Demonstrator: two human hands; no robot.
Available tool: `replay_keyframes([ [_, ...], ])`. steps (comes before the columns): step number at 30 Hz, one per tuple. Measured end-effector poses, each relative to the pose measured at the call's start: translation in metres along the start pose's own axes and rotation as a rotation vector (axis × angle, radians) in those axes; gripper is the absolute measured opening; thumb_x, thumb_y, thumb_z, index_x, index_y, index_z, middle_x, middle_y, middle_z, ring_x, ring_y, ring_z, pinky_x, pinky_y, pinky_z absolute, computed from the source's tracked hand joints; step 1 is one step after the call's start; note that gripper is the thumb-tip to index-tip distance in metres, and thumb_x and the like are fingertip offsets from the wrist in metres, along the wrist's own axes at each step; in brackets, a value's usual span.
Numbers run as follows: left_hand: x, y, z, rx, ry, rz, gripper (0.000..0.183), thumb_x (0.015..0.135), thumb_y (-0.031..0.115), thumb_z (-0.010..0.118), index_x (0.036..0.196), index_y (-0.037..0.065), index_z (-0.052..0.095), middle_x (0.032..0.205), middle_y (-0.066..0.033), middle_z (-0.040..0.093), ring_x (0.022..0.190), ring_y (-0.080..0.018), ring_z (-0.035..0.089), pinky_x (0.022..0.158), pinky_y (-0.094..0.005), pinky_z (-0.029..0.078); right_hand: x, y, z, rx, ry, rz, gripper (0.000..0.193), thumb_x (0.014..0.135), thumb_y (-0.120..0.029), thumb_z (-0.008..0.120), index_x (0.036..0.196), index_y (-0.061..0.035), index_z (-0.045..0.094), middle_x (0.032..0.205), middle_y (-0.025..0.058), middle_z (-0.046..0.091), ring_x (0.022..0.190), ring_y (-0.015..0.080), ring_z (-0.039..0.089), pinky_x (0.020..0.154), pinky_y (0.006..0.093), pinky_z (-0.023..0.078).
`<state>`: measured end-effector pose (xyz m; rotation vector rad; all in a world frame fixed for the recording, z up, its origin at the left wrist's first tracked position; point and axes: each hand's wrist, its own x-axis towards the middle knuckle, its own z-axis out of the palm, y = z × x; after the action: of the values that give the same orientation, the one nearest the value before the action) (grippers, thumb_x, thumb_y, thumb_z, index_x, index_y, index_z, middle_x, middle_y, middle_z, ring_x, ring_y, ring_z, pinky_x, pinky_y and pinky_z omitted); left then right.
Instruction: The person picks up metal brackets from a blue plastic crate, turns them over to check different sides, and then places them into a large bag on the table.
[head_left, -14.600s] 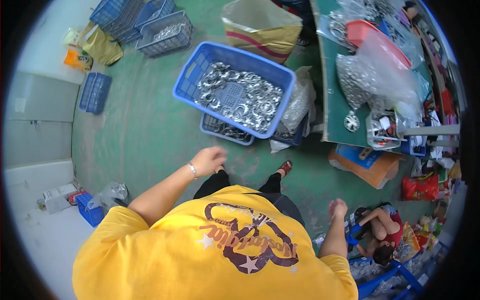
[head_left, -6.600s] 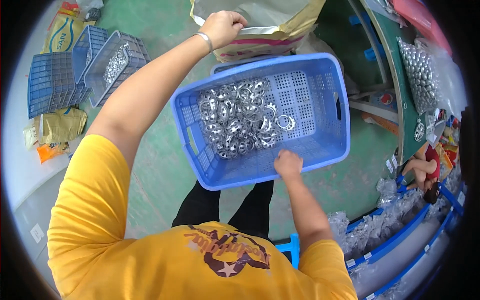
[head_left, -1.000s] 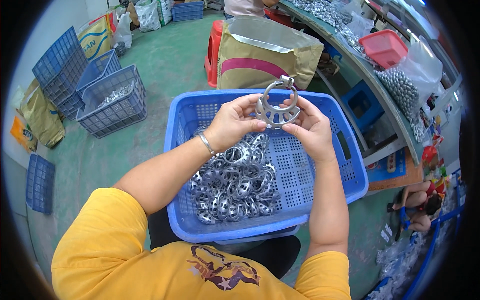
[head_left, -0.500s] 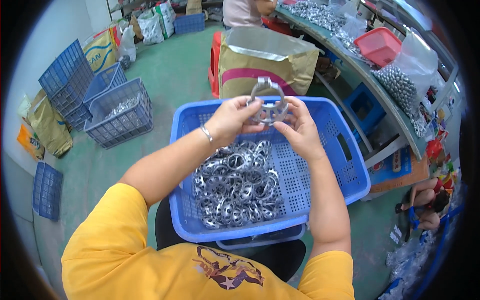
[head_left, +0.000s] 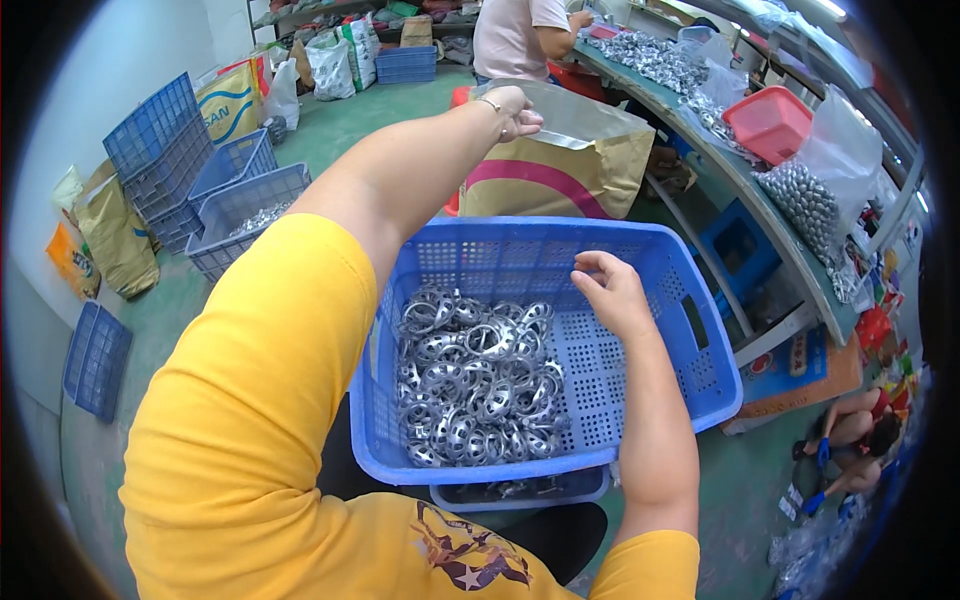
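My left hand (head_left: 513, 112) reaches out over the mouth of a gold bag (head_left: 560, 178) with a dark pink stripe. Its fingers are loosely bent and apart, and no ring shows in them. My right hand (head_left: 615, 290) hangs over the right part of a blue perforated basket (head_left: 665, 420), thumb and fingers apart, holding nothing. Many silver metal rings with cut-out holes (head_left: 480, 385) lie heaped in the left part of that basket. What lies deep inside the bag is hidden.
Under the basket sits another blue crate (head_left: 520, 492). Grey-blue crates (head_left: 245, 225) stand at the left. A workbench (head_left: 740, 170) at the right carries metal parts and a red basket (head_left: 770, 122). One person (head_left: 515, 40) works at the far bench; another (head_left: 860, 440) crouches at the right.
Both hands held a silver ring above the basket. They have parted: my left hand went forward over the gold bag, my right sank toward the basket. The ring is out of sight.
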<state>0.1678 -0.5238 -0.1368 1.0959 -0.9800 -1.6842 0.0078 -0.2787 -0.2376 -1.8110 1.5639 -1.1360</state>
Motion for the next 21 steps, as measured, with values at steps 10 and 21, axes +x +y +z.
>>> replay_keyframes([
  [10,-0.125,-0.112,-0.037,2.074,-0.6,-0.394,0.056,0.072,0.051,0.06,0.089,-0.002,0.059,0.079,-0.017,0.062,0.07,-0.0234,0.062,0.057,-0.0343,0.052,0.008,0.007,-0.01,-0.006,-0.102,0.02,0.025,0.076,-0.012,0.061,0.097,0.002,0.058,0.086,0.0085,0.061,0.075,0.0138,0.056,0.07,0.0257,0.047],
  [21,-0.161,-0.126,-0.037,0.838,-0.249,-0.125,0.033,0.073,-0.001,0.055,0.104,0.0,0.046,0.09,-0.0124,0.058,0.084,-0.0201,0.06,0.072,-0.0326,0.05,-0.003,0.005,-0.001,0.128,-0.411,0.125,0.05,0.075,-0.012,0.063,0.119,0.0008,0.043,0.105,0.0154,0.055,0.093,0.0192,0.054,0.074,0.0291,0.047],
])
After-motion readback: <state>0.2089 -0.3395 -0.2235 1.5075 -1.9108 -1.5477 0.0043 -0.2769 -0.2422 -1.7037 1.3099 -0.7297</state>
